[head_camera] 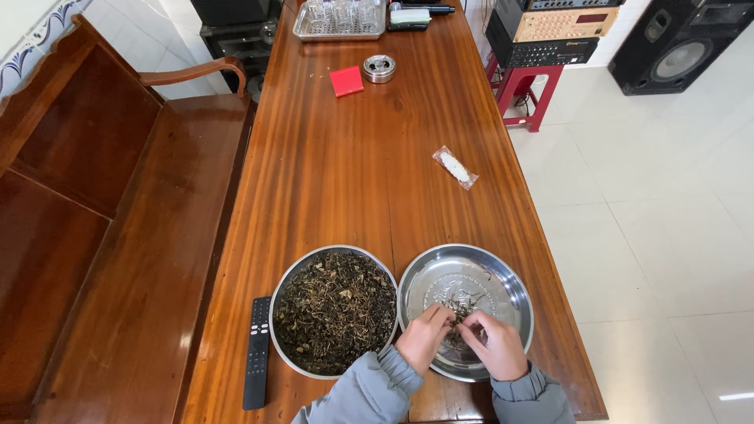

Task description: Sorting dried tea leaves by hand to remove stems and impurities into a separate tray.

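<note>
Head-camera footage is taken looking down on a long wooden table (353, 180). At its near end two round metal trays are set side by side, rims touching. The left tray (334, 311) is filled with a heap of dark dried leaves (338, 310). The right tray (465, 310) is mostly bare, with a small cluster of dried stems (463, 302) lying near its middle. Both hands are held over the right tray: the left hand (422, 338) and the right hand (496, 344) are curled inward, fingertips pinched on bits of the stems between them. Grey sleeves (369, 389) are seen at the wrists. A black remote control (256, 352) lies just left of the left tray. Farther up the table a small clear packet (455, 167), a red square card (346, 81) and a round metal ashtray (379, 68) are spread well apart.
</note>
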